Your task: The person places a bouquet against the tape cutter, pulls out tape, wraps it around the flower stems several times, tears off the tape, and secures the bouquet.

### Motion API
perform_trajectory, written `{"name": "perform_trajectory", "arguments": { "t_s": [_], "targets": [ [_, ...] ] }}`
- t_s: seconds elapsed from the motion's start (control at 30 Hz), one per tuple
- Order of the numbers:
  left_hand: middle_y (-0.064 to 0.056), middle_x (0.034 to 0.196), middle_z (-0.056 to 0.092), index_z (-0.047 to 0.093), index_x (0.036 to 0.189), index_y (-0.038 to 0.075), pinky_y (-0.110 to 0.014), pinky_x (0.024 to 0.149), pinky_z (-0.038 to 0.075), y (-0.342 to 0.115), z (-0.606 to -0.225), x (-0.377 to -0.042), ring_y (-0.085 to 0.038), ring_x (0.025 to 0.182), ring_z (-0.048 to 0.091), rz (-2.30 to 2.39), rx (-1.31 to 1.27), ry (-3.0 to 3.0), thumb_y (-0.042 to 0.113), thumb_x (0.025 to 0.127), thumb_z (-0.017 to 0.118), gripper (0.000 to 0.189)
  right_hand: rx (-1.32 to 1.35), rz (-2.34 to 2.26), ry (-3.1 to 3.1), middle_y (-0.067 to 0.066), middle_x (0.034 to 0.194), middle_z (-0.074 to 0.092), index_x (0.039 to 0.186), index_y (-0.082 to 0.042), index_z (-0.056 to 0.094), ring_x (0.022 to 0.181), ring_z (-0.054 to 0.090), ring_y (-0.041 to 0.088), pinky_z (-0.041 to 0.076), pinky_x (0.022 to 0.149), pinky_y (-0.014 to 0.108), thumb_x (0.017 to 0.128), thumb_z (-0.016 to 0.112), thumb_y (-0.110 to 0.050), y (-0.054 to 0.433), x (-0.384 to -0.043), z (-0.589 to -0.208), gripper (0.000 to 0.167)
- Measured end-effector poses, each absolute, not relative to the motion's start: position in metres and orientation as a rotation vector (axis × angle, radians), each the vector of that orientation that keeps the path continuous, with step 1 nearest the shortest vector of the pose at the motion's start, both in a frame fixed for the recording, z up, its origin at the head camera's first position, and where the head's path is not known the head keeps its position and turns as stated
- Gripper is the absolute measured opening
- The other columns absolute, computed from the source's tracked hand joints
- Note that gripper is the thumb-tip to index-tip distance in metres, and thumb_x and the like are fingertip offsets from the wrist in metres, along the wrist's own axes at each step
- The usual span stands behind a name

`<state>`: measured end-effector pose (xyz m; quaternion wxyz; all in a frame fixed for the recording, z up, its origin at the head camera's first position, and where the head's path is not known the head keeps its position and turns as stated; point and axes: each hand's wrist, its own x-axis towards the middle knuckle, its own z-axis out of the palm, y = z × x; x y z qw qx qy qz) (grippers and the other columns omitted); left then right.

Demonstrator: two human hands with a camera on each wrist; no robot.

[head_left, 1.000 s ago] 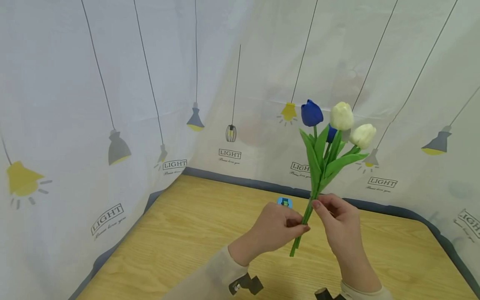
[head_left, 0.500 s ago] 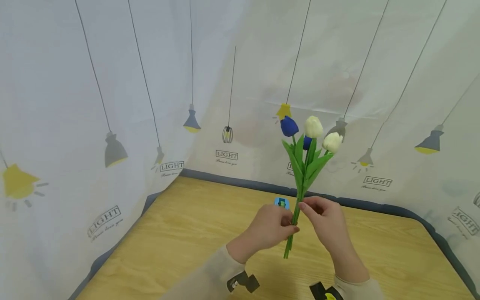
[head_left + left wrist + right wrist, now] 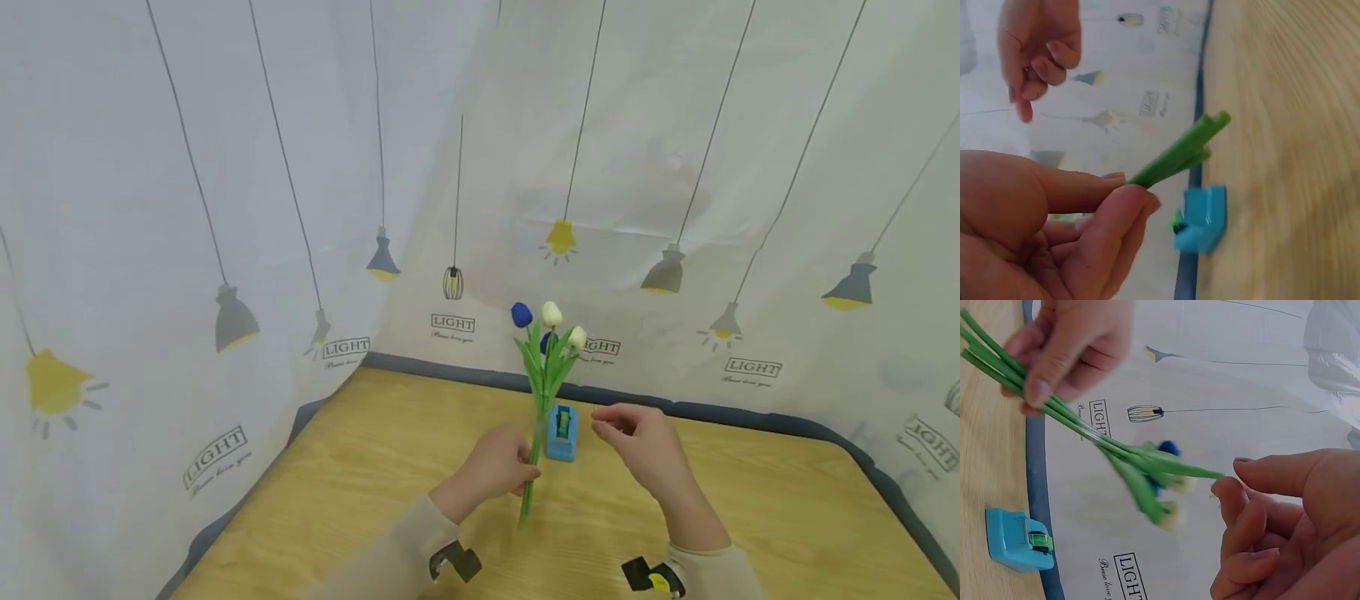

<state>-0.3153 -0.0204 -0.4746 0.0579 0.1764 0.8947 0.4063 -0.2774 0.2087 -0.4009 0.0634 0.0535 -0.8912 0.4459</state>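
Observation:
My left hand pinches the green stems of a tulip bunch between thumb and fingers. Two blooms are blue and two are white, above long green leaves. In the left wrist view the cut stem ends stick out past the fingertips. A shiny clear strip, like tape, wraps the stems in the right wrist view. To the right, my right hand hovers apart from the bunch in the head view, fingers loosely bent and holding nothing. Between the hands, farther back, stands a blue tape dispenser with a green roll.
The wooden table has a dark blue edge along its back. Pale cloth printed with hanging lamps encloses the table at the back and sides. Small black camera mounts sit on both wrists.
My right hand has released the stems and is now apart from them. My left hand has carried the tulips down, left and farther away. The tape dispenser now shows in full.

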Motion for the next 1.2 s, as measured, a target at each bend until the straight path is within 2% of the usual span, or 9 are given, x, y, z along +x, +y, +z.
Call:
{"name": "perform_trajectory", "arguments": {
  "t_s": [0.13, 0.37, 0.57, 1.0, 1.13, 1.2],
  "targets": [
    [-0.001, 0.054, 0.065, 0.064, 0.06, 0.007, -0.021, 0.051, 0.057, -0.045, -0.488, -0.315, -0.01, 0.048, 0.066, 1.103, 0.478, 2.766, 0.006, 0.091, 0.082, 0.036, 0.209, 1.358, -2.713, 0.009, 0.107, 0.077, 0.116, -0.006, 0.079, 0.089, 0.063, 0.02, 0.054, 0.074, 0.031, 0.103, 0.07, -0.018, 0.207, -0.281, -0.402, 0.019],
    [0.002, 0.046, 0.06, 0.063, 0.058, 0.008, -0.018, 0.047, 0.049, -0.069, -0.506, -0.311, -0.008, 0.041, 0.058, 0.98, 0.442, 2.783, 0.004, 0.089, 0.083, 0.036, 0.232, 1.411, -2.709, 0.011, 0.106, 0.077, 0.114, -0.005, 0.078, 0.088, 0.065, 0.019, 0.057, 0.072, 0.027, 0.104, 0.068, -0.014, 0.203, -0.285, -0.405, 0.017],
    [0.003, 0.044, 0.057, 0.062, 0.058, 0.007, -0.017, 0.042, 0.049, -0.071, -0.512, -0.312, -0.008, 0.039, 0.058, 0.929, 0.374, 2.81, 0.001, 0.087, 0.082, 0.036, 0.271, 1.42, -2.684, 0.008, 0.104, 0.077, 0.114, -0.006, 0.079, 0.085, 0.063, 0.019, 0.057, 0.07, 0.026, 0.104, 0.068, -0.015, 0.203, -0.281, -0.4, 0.016],
    [0.002, 0.045, 0.059, 0.062, 0.055, 0.009, -0.016, 0.041, 0.043, -0.078, -0.515, -0.312, -0.007, 0.039, 0.058, 0.968, 0.349, 2.813, 0.007, 0.08, 0.09, 0.038, 0.322, 1.461, -2.651, 0.005, 0.097, 0.076, 0.113, -0.006, 0.079, 0.083, 0.065, 0.015, 0.058, 0.069, 0.027, 0.104, 0.068, -0.015, 0.205, -0.274, -0.397, 0.016],
    [0.004, 0.043, 0.058, 0.063, 0.054, 0.01, -0.018, 0.043, 0.042, -0.077, -0.516, -0.316, -0.006, 0.037, 0.055, 0.985, 0.373, 2.82, 0.01, 0.08, 0.09, 0.038, 0.336, 1.463, -2.645, 0.005, 0.091, 0.074, 0.112, -0.007, 0.078, 0.08, 0.065, 0.015, 0.057, 0.067, 0.026, 0.105, 0.068, -0.017, 0.208, -0.273, -0.396, 0.017],
    [0.007, 0.041, 0.053, 0.059, 0.05, 0.012, -0.019, 0.042, 0.039, -0.078, -0.515, -0.317, -0.005, 0.036, 0.048, 0.995, 0.389, 2.834, 0.013, 0.082, 0.089, 0.043, 0.348, 1.446, -2.659, 0.004, 0.09, 0.074, 0.112, -0.008, 0.078, 0.08, 0.065, 0.014, 0.058, 0.067, 0.026, 0.105, 0.069, -0.018, 0.208, -0.274, -0.4, 0.016]
  ]
}}
